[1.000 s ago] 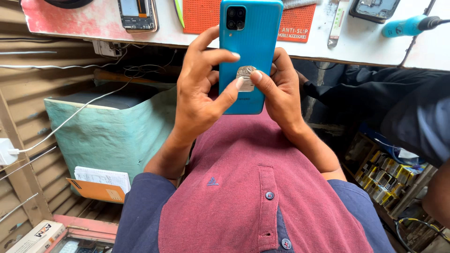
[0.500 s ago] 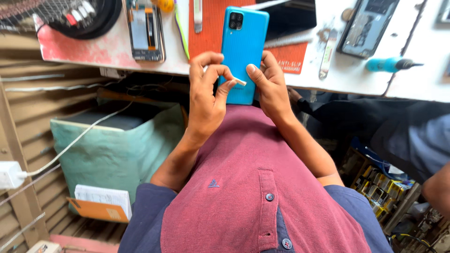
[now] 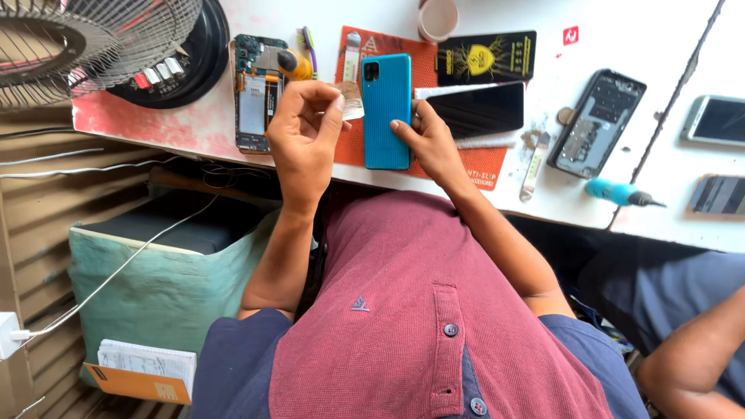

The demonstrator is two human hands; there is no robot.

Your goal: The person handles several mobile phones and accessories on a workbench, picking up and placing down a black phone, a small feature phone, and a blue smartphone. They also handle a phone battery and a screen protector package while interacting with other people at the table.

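The white surface (image 3: 621, 46) runs across the far side, and it's pretty crowded. Far left is one fan (image 3: 85, 39) with a wire cage. Near left, under the surface, sits one green-covered box (image 3: 163, 299) with a white cable over it and one orange-backed notepad (image 3: 143, 371) leaning at its foot.

One orange mat (image 3: 481, 164) lies in the middle of the surface, and the blue phone (image 3: 386, 110) is lying back-up on it, camera end toward the far side. Phone-type things I count: that blue one, one opened phone with its board showing (image 3: 256, 93) to the left, one black glass panel (image 3: 475, 109) just right of the blue phone, one stripped black frame (image 3: 596, 122) further right, and two more phones (image 3: 718, 118) at the right edge. So six in all.

Right hand (image 3: 427, 140) rests on the near right edge of the blue phone, fingers curled onto it. Left hand (image 3: 304, 124) hovers just left of the phone, thumb and fingers pinched on a small pale sticker (image 3: 351, 101).

Smaller bits: one blue-handled screwdriver (image 3: 621, 192), one metal pry tool (image 3: 535, 164), one cup (image 3: 438, 17).
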